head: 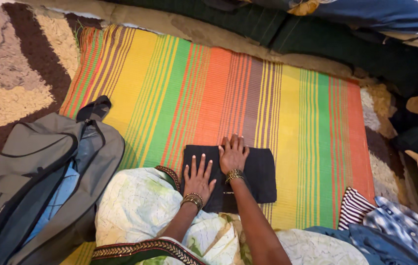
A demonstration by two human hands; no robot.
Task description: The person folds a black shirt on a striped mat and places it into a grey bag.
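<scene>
One grey bag (32,181) is seen at the left, lying open on a shaggy brown and cream rug (7,83), with blue lining shown inside and one dark strap pointing up onto the mat. One striped mat (287,113) is spread across the middle, banded in orange, yellow, green and red; its far edge is met by dark bedding (366,44), and its right edge by the rug again. One folded black cloth (260,176) is laid on the near part of the mat, its left edge touching the pale green printed garment (135,206) worn over the lap. A small pale label is seen near the cloth's lower edge, too small to be made out.

Two hands are laid flat on the cloth. The left hand (198,179) is spread open, palm down, fingers apart, nothing grasped. The right hand (233,154) is placed just beside it, slightly farther up, also open and flat, pressed on the cloth without gripping. Bangles are worn on both wrists.

At the lower right, one pile of clothes (390,225) is seen, with a striped piece and blue pieces. Open mat is left above and right of the cloth
</scene>
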